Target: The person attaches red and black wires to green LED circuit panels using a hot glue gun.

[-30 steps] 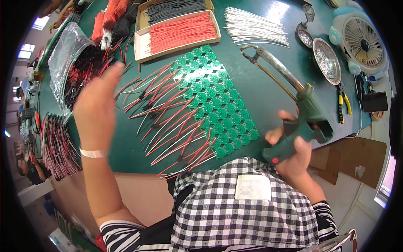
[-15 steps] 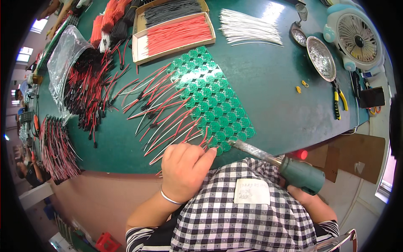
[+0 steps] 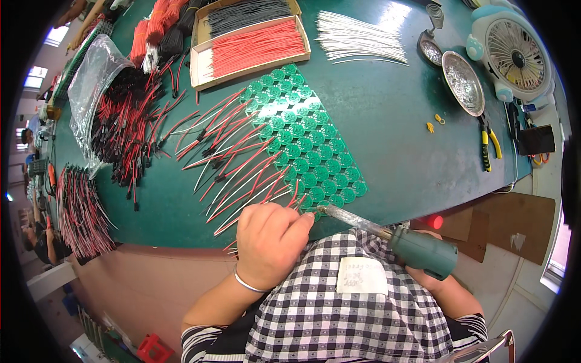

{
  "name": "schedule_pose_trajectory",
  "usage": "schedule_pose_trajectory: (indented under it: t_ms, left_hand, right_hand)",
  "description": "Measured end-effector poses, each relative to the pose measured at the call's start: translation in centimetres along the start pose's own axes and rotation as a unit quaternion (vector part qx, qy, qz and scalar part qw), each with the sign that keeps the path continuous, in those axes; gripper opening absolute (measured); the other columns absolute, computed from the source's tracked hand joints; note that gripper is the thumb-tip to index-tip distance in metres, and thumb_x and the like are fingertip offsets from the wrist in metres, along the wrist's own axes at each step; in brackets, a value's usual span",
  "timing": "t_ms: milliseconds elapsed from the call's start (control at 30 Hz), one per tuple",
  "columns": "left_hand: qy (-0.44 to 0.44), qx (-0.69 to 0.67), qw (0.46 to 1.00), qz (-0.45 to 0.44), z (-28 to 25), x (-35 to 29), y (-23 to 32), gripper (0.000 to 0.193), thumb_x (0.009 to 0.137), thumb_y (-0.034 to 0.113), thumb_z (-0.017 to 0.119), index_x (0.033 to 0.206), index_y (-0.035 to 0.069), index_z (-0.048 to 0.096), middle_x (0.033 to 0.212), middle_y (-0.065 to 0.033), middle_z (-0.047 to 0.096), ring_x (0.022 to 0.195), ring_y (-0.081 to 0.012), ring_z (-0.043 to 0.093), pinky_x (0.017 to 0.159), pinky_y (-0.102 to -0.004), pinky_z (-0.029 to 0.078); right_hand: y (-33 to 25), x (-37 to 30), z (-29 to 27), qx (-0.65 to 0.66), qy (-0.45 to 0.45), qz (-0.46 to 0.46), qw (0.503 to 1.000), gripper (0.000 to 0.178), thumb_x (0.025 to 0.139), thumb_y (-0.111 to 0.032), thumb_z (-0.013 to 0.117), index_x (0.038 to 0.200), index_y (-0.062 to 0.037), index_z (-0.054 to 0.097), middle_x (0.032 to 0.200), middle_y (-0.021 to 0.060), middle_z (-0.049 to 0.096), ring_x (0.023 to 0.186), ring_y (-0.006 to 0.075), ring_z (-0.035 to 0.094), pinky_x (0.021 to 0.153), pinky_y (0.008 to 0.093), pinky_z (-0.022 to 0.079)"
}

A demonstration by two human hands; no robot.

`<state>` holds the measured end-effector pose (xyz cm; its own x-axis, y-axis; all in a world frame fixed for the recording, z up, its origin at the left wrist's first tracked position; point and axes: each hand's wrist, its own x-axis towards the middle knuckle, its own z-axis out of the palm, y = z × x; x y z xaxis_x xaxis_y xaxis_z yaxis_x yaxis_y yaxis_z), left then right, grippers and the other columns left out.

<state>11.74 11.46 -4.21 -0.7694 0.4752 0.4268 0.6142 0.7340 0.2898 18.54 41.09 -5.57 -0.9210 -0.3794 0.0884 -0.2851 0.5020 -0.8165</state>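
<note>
My left hand [image 3: 269, 242] is closed at the near-left corner of a green panel of round circuit boards [image 3: 308, 142]. Thumb and forefinger pinch a wire there, mostly hidden by the fingers. My right hand [image 3: 426, 281] grips a soldering iron by its green handle [image 3: 423, 251]; most of that hand lies behind the handle. The iron's metal tip [image 3: 327, 210] points left and meets the panel's near end, just right of my left fingertips. Red, white and black wire leads [image 3: 227, 154] fan out leftward from the panel's left edge.
Beyond the panel stands a box of red wires [image 3: 257, 47], with white wires [image 3: 361, 37] to its right. A metal dish [image 3: 463, 83], pliers [image 3: 490, 145] and a fan [image 3: 514, 57] are at right. Bundled leads [image 3: 124, 130] lie left beside a clear plastic bag [image 3: 91, 97].
The soldering iron and my right hand have moved left, bringing the tip closer to my left fingertips. My left hand has shifted slightly, and the panel has barely moved.
</note>
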Motion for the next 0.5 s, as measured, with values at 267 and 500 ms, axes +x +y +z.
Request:
schedule_pose_trajectory:
  t_ms: [267, 500]
  left_hand:
    - [0.004, 0.0, 1.0, -0.005, 0.15, -0.09, 0.05, 0.029, 0.057, 0.001, 0.069, 0.083, 0.011, 0.066, 0.076, 0.0001, 0.054, 0.072, -0.0199, 0.053, 0.066, -0.0348, 0.039]
    - [-0.002, -0.002, 1.0, -0.011, 0.08, 0.1, 0.15, 0.027, 0.057, 0.001, 0.069, 0.083, 0.01, 0.066, 0.076, -0.0003, 0.054, 0.072, -0.0202, 0.053, 0.067, -0.0351, 0.04]
  right_hand:
    - [-0.45, 0.16, 0.17, -0.019, 0.016, 0.009, 1.0, 0.029, 0.069, -0.01, 0.066, 0.099, -0.0084, 0.068, 0.099, 0.0092, 0.067, 0.095, 0.0302, 0.062, 0.093, 0.0423, 0.044]
    - [-0.13, 0.44, -0.02, -0.074, 0.008, -0.047, 0.996, 0.026, 0.07, -0.011, 0.064, 0.095, -0.0077, 0.069, 0.096, 0.0089, 0.068, 0.094, 0.0294, 0.063, 0.092, 0.042, 0.046]
